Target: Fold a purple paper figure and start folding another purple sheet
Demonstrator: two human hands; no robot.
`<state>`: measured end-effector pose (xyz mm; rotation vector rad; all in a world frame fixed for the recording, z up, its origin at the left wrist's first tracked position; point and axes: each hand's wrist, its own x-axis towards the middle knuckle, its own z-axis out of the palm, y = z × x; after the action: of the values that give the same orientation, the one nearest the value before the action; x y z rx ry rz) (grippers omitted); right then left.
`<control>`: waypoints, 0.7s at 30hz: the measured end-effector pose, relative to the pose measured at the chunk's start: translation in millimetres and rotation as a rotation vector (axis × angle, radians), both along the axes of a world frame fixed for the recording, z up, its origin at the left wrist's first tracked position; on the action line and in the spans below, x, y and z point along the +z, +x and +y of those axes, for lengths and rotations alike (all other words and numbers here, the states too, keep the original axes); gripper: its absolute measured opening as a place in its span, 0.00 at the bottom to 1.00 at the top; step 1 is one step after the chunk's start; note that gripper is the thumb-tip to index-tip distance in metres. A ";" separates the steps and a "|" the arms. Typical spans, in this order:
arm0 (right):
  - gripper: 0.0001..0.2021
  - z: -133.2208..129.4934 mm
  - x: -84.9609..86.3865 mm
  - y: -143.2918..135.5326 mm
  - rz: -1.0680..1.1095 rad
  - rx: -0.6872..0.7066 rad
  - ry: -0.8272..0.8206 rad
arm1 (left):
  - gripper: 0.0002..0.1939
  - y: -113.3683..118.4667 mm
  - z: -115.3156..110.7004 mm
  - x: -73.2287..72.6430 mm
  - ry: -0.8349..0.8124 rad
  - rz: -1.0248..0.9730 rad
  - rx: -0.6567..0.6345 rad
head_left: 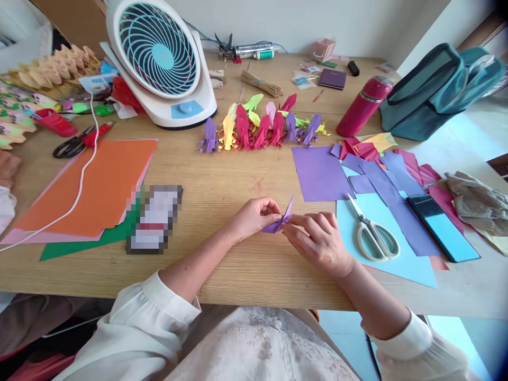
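A small purple origami figure (273, 227) is held between my two hands, just above the wooden table. One thin folded point of it sticks upward. My left hand (256, 217) pinches the figure from the left, thumb and fingers closed on the paper. From the right, my right hand (317, 238) pinches its other side with thumb and forefinger. Parts of the figure are hidden behind my fingers. Beyond my hands stand several finished origami figures (262, 129) in purple, yellow, red, pink and green. A purple paper sheet (321, 174) lies just beyond my right hand.
White-handled scissors (375, 238) rest on light blue paper (408, 272) at right, beside a phone (442, 227). A red bottle (363, 108), teal bag (424, 100) and fan (159, 58) stand farther back. Orange sheets (95, 185) and a pixelated device (154, 219) lie left.
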<state>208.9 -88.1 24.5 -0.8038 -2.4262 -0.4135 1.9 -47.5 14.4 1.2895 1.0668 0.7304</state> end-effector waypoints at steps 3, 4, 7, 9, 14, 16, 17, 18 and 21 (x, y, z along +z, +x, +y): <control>0.06 0.3 -1.9 -6.9 -0.059 0.040 0.032 | 0.04 3.1 -5.9 0.1 0.071 0.085 -0.067; 0.06 0.4 -2.7 -8.4 -0.079 0.053 0.029 | 0.03 4.0 -7.5 0.8 0.109 0.131 -0.092; 0.07 0.2 -5.8 -9.6 -0.128 0.081 -0.025 | 0.05 4.8 -11.5 5.1 0.300 0.314 -0.154; 0.08 -0.1 -8.1 -8.3 -0.143 0.085 -0.077 | 0.07 2.0 -15.4 9.1 0.488 0.407 -0.142; 0.09 0.2 -11.6 -4.9 -0.121 0.059 -0.180 | 0.07 -16.4 -37.9 10.0 0.821 0.548 -0.099; 0.09 0.5 -12.5 -4.8 -0.116 0.042 -0.219 | 0.07 -22.3 -47.5 5.6 0.906 0.572 -0.165; 0.09 0.5 -12.9 -5.0 -0.114 0.032 -0.234 | 0.07 -23.8 -50.8 3.0 0.946 0.598 -0.182; 0.09 0.5 -13.4 -5.1 -0.111 0.022 -0.245 | 0.08 -24.4 -53.0 0.4 0.983 0.630 -0.195; 0.09 -0.1 -14.4 -5.6 -0.095 0.006 -0.256 | 0.08 -22.0 -53.4 -5.2 1.071 0.746 -0.203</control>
<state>203.3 -88.2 10.1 -0.9017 -2.6046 -0.1419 -20.0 -100.9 9.3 2.6965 1.1007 0.6867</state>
